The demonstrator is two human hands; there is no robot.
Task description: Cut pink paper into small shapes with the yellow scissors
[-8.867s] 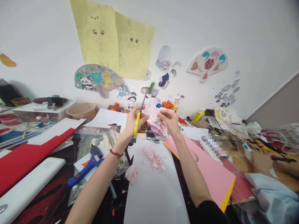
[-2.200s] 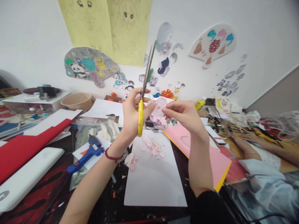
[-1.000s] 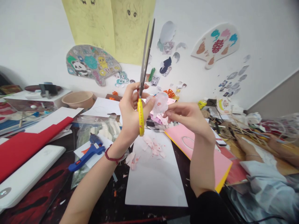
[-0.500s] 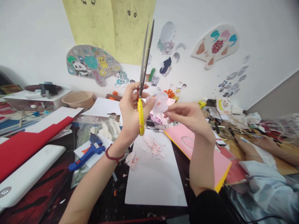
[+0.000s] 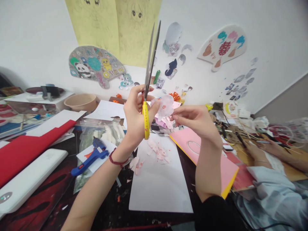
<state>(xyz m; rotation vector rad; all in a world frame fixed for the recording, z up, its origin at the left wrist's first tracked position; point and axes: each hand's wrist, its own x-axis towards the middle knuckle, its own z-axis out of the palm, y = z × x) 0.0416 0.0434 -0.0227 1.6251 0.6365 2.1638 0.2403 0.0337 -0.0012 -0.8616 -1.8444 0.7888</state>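
Note:
Yellow-handled scissors (image 5: 146, 120) hang on my left hand (image 5: 136, 115), blades pointing up and slightly apart. The thumb of that hand also presses on a thin, pale pink paper cutout (image 5: 166, 106) with small orange-red marks. From the other side, my right hand (image 5: 192, 120) pinches the cutout's lower right edge between thumb and fingers. Below both hands, pink paper scraps (image 5: 157, 150) lie on a white sheet of paper (image 5: 161, 189). Behind the cutout sit more pink and lilac paper pieces (image 5: 165, 122), partly hidden.
A blue glue gun (image 5: 92, 155) lies left of the sheet, beside a white oblong device (image 5: 33, 179) and red paper (image 5: 33, 146). To the right is a pink and yellow folder (image 5: 216, 160). Another person's hands (image 5: 264, 149) work at the far right. Decorated fans hang on the wall.
Almost nothing differs. The whole view has shifted very slightly, and both hands keep the same hold on the paper cutout and scissors.

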